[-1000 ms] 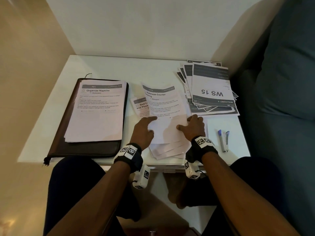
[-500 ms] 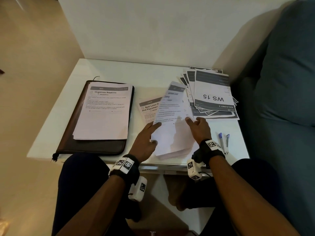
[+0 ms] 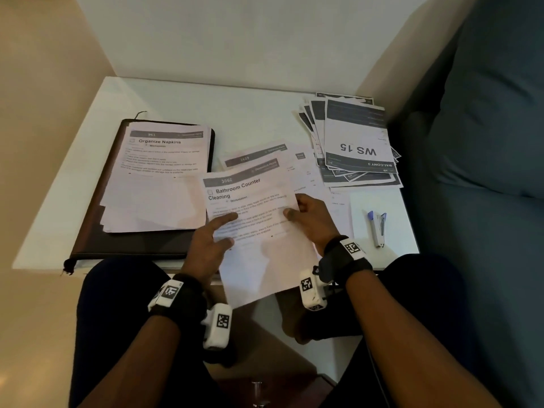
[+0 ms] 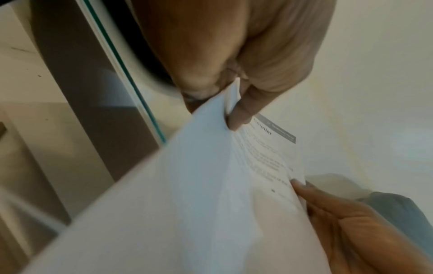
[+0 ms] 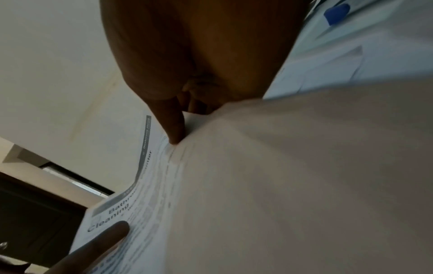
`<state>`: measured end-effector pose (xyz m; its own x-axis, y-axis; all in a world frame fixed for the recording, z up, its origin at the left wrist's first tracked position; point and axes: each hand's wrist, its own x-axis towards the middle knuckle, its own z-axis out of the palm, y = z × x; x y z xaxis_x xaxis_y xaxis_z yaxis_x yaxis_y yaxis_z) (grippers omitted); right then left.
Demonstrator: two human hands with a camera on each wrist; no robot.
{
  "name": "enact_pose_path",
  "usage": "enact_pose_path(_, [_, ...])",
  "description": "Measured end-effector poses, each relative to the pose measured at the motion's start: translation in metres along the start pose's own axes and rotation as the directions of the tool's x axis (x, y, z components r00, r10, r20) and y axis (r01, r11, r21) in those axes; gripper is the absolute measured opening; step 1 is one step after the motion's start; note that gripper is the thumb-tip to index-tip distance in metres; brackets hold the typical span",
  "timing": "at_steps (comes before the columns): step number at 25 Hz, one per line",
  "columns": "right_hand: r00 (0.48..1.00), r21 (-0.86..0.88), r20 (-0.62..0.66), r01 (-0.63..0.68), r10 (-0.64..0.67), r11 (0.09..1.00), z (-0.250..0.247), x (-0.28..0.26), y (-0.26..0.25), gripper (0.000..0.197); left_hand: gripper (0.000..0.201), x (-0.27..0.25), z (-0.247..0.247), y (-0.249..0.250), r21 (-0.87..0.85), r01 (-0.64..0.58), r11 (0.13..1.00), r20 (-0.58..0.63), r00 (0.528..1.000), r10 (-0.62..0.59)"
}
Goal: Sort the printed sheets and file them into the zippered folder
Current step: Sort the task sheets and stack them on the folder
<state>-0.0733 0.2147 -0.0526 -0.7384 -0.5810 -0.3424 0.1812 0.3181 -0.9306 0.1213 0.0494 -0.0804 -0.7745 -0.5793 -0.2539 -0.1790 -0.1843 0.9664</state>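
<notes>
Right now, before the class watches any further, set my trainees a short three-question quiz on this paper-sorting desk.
1. True or false: the "Bathroom Counter Cleaning" sheet lies flat on the zippered folder.
2. Multiple choice: what sits on the white table near its right edge? A) scissors B) blue stapler C) mug
3. Fill in: the top sheet on the folder is titled "Organize ______".

Key
1. False: the left hand and right hand hold it.
2. B
3. Napkins
</notes>
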Motion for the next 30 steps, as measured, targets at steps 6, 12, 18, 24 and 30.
enact_pose_path(6, [0.954,-0.643,-0.300,-0.196,-0.008,0.741,-0.019,0.035,0.005,0.073,0.059,0.012,-0.004,-0.014,-0.037,0.080,0.996,-0.240,0.967,-0.087])
enact_pose_path(12, [0.947,-0.783,-0.304,-0.310,0.104,0.538,-0.021,0.051,0.008,0.105,0.061,0.016,-0.005,-0.026,0.044,0.066,0.997,-0.252,0.966,-0.053])
enact_pose_path(18, [0.965,-0.762,-0.216,-0.261,0.147,0.593,-0.026,0.070,0.011,0.100,0.059,0.007,0.000,-0.014,0.029,0.024,0.999,-0.231,0.973,-0.017])
enact_pose_path(24, [0.967,-0.504,-0.225,-0.218,0.117,0.836,-0.046,0.063,-0.001,0.050,0.062,0.002,-0.001,-0.002,-0.027,0.041,0.999,-0.226,0.973,-0.046])
enact_pose_path(30, [0.943,-0.262,-0.310,0.037,-0.120,0.964,-0.076,0.021,-0.028,0.032,0.063,0.000,0.003,0.012,-0.035,0.077,0.996,-0.238,0.968,-0.084])
